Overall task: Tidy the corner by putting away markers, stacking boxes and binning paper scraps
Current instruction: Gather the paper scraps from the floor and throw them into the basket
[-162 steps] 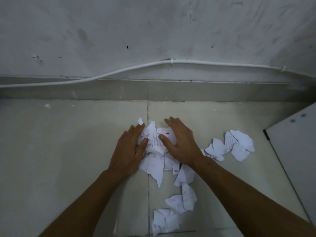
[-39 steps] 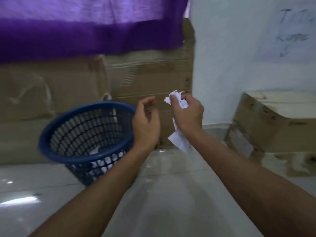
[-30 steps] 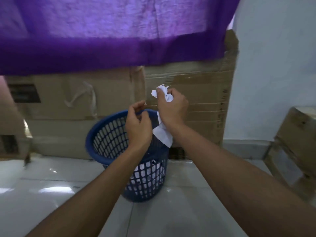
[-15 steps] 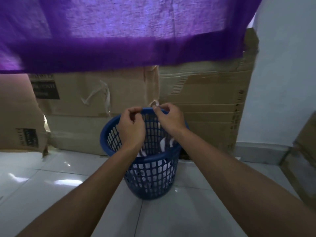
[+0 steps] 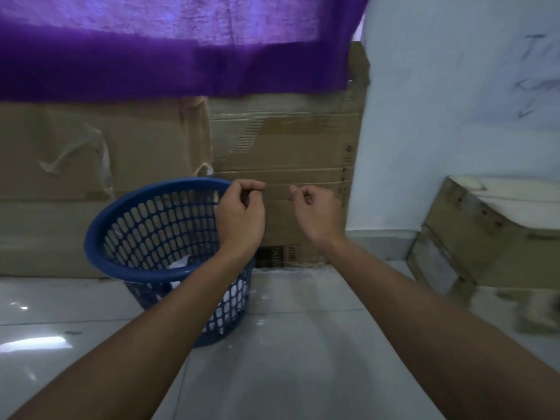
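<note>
A blue mesh basket (image 5: pixel 127 268) stands on the tiled floor at centre left. White paper scraps (image 5: pixel 178 263) lie inside it and show through the mesh near the bottom. My left hand (image 5: pixel 241 216) hovers over the basket's right rim, its fingers curled against the thumb with nothing in them. My right hand (image 5: pixel 315 213) is held just right of the basket in front of the cardboard, fingers curled, with no paper visible in it. No markers are in view.
Large flattened cardboard sheets (image 5: pixel 288 147) lean against the wall behind the basket. A purple cloth (image 5: pixel 181 56) hangs across the top. A cardboard box (image 5: pixel 491 231) sits at the right by the white wall (image 5: pixel 454 116). Glossy floor tiles (image 5: pixel 288 344) lie below my arms.
The paper scraps went from my right hand into the basket. Both hands have since come away from the rim, the right one moving to the right, and the view has swung right.
</note>
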A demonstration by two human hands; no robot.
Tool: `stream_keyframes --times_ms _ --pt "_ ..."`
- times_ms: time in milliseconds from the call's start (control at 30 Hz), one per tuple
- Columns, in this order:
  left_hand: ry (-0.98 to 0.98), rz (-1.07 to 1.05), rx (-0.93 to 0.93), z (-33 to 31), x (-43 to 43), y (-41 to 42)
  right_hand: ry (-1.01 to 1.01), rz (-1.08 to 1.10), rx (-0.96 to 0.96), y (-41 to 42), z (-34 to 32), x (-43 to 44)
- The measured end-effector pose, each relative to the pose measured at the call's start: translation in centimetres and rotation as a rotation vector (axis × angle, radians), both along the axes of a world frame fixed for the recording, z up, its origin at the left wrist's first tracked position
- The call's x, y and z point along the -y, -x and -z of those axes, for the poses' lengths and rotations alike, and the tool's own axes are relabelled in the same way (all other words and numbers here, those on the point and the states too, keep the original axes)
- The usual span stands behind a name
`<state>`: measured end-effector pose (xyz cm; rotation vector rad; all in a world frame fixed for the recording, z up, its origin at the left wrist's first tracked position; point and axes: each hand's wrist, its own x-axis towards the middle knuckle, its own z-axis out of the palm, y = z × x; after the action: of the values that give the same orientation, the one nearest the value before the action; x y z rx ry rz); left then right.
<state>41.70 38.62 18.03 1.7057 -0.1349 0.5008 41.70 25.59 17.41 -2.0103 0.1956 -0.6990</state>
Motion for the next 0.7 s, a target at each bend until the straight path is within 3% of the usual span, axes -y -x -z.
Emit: stream_keyframes --times_ms 367,700 --pt "0.001 0.476 -0.09 3.5 17.4 5.3 -0.012 0.394 -0.085 13.6 2.4 15.8" --pt "-0.145 0.95 -0.132 5.8 30.8 20.2 -0.019 0.804 -0.149 33.0 3.4 24.6"
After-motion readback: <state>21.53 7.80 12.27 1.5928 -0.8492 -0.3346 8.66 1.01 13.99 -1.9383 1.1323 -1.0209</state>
